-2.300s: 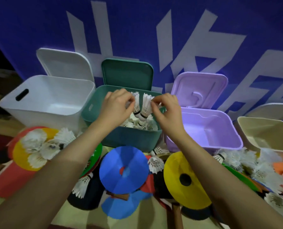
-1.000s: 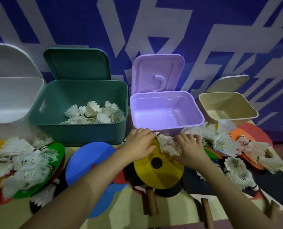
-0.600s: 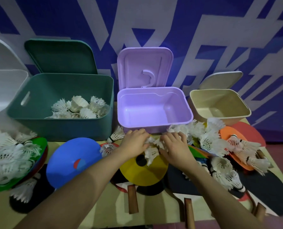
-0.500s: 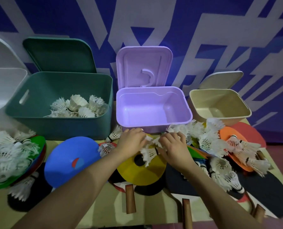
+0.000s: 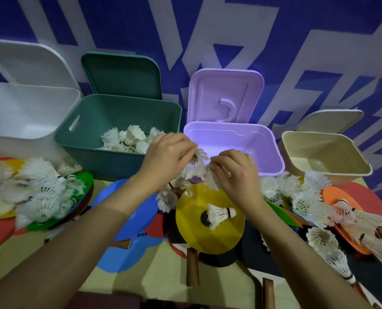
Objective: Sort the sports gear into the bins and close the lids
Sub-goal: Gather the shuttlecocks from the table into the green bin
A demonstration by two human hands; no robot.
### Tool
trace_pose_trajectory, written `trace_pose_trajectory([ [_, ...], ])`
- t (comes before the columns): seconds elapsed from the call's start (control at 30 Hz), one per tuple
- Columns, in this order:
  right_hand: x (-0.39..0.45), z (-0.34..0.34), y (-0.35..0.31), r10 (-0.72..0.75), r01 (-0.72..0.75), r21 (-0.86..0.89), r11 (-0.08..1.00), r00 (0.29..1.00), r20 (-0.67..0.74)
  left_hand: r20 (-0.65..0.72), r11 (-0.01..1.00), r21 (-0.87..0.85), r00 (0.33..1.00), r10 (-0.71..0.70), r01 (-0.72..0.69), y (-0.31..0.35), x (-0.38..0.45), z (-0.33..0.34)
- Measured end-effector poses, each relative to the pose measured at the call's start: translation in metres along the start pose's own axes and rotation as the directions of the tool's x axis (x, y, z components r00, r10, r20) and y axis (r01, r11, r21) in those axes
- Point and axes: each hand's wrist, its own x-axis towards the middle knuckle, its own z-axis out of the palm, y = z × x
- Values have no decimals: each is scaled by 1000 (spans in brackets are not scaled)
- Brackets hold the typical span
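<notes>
Head view: white feathered shuttlecocks (image 5: 196,167), judged very light, with crushable skirts, best pinched at the cork or gathered loosely. Bunch raised between left hand (image 5: 167,160) and right hand (image 5: 235,172), both curled around it, above yellow plastic disc (image 5: 210,219), just right of open teal plastic bin (image 5: 118,157) holding more.

Light dim and bluish overall; purple bin (image 5: 268,150) shows a bright glow on its inner floor. Soft shadows lie under the forearms on the table (image 5: 154,275). Wide-angle bowing curves bins and wall at edges. Shuttlecocks at left (image 5: 40,192) smeared, soft; fingers slightly motion-blurred.
</notes>
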Motion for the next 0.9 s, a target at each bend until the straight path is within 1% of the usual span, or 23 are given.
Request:
trace_pose_trajectory([
  [0.13,45,23,-30,-11,16,176,984,1000,-25,-84,998,60,996,-16,21,-29,8,-39],
  [0.2,68,37,-43,-8,7,230,973,1000,1,-87,996,73,995,-43,50,-51,9,-57],
  [0.27,89,52,-55,-5,-6,244,970,999,43,-74,993,74,994,-86,91,-78,7,-74],
  [0.33,110,71,-64,-3,-16,213,977,996,87,-78,986,86,987,-138,144,-107,5,-88],
  [0.4,127,93,-73,20,-39,148,988,992,123,-83,971,131,978,-191,201,-135,4,-97],
  [0.5,146,122,-83,96,-100,24,995,987,125,-80,943,212,967,-244,255,-171,7,-100],
  [0.57,155,138,-87,172,-172,-9,985,976,133,-19,908,298,953,-302,293,-191,8,-101],
  [0.6,158,146,-88,218,-219,-14,976,962,166,50,883,353,936,-349,310,-199,8,-100],
  [0.67,158,160,-89,294,-292,-55,955,906,304,202,835,455,877,-436,310,-209,1,-96],
  [0.7,156,165,-89,308,-300,-83,950,870,385,258,819,483,844,-471,309,-211,-4,-95],
  [0.73,153,167,-91,309,-298,-96,950,841,444,289,813,495,824,-486,306,-212,-10,-93],
  [0.8,146,167,-96,293,-289,-85,954,827,479,311,821,499,826,-470,279,-213,-18,-93],
  [0.9,138,161,-105,233,-242,-37,970,865,446,312,847,473,853,-418,242,-207,-20,-103],
])
